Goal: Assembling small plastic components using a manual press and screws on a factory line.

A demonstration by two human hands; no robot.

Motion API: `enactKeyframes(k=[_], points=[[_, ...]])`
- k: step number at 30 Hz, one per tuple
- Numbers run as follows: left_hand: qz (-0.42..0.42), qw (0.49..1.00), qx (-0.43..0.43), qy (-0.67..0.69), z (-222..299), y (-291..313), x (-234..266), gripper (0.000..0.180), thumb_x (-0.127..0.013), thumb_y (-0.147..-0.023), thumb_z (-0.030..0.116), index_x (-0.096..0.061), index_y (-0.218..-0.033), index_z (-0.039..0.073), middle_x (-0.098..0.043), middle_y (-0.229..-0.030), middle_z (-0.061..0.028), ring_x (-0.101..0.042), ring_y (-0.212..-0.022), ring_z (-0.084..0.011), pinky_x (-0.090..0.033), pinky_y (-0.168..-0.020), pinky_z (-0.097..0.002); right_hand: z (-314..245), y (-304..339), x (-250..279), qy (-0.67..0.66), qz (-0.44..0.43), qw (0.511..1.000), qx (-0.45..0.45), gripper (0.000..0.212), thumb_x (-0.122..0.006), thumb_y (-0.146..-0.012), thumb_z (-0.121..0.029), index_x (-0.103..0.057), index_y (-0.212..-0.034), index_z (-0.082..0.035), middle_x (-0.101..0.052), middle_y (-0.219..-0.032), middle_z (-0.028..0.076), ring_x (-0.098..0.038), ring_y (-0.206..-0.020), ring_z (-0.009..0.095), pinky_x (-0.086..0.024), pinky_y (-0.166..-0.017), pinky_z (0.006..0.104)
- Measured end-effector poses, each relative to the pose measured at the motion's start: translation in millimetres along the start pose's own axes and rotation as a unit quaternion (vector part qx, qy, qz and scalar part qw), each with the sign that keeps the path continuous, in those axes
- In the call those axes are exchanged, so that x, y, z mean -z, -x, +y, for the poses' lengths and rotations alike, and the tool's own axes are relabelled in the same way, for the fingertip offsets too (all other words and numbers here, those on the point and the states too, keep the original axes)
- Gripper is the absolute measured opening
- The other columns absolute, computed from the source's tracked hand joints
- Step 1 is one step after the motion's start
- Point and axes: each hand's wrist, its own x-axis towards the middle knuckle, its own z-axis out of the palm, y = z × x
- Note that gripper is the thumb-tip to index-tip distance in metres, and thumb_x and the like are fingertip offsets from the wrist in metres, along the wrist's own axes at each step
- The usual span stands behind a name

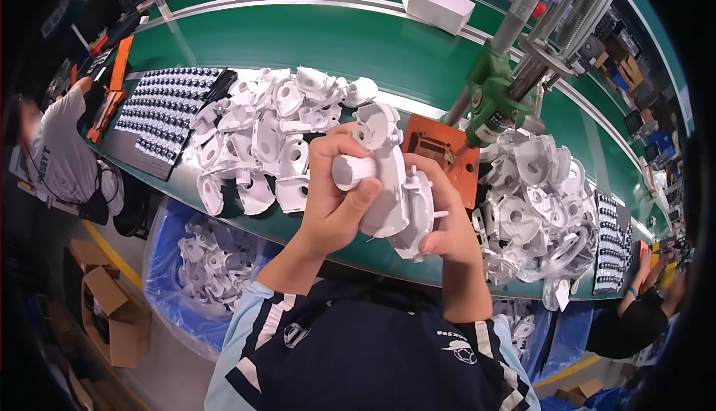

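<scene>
Held up in front of my chest is a white plastic housing [391,187], with a round cup-like end at the top and a ribbed stub on its left side. My left hand [328,195] is closed around it, thumb and fingers at the stub. On the right, my right hand [453,217] grips a second white plastic piece [419,221] with a thin peg sticking out. The two pieces sit side by side and look to be touching; whether they are joined I cannot tell. My right fingertips are partly hidden behind the pieces.
Heaps of white plastic parts lie on the left [261,127] and right [533,209] of the green bench [298,38]. A green hand press [492,109] stands beyond an orange fixture plate [461,180]. Trays of small dark parts flank them; a blue-lined bin [168,262] is below. People work at both sides.
</scene>
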Motion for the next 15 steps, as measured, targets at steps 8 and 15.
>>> enactKeyframes(k=[8,15], points=[[0.019,0.999,0.025,-0.013,3,-1,-1,0.031,-0.055,-0.09,0.024,-0.037,-0.109,0.006,-0.041,-0.12,-0.0175,-0.044,-0.103,-0.0188,-0.036,-0.09,-0.0327,3,1,3,0.063,0.017,0.997,-0.051,0.079,-0.076,-0.063,-0.036,-0.041,-0.126,-0.005,-0.055,-0.104,0.007,-0.055,-0.093,0.014,-0.044,-0.079,0.027],[0.005,0.988,-0.001,0.154,15,-20,28,0.026,-0.033,-0.098,0.033,-0.029,-0.114,0.013,-0.044,-0.118,-0.035,-0.055,-0.047,-0.0179,-0.033,-0.038,-0.0209,2,-17,1,0.176,0.095,0.98,0.019,0.073,-0.074,-0.068,-0.024,-0.037,-0.128,-0.006,-0.053,-0.112,0.011,-0.057,-0.094,0.019,-0.048,-0.079,0.0298]])
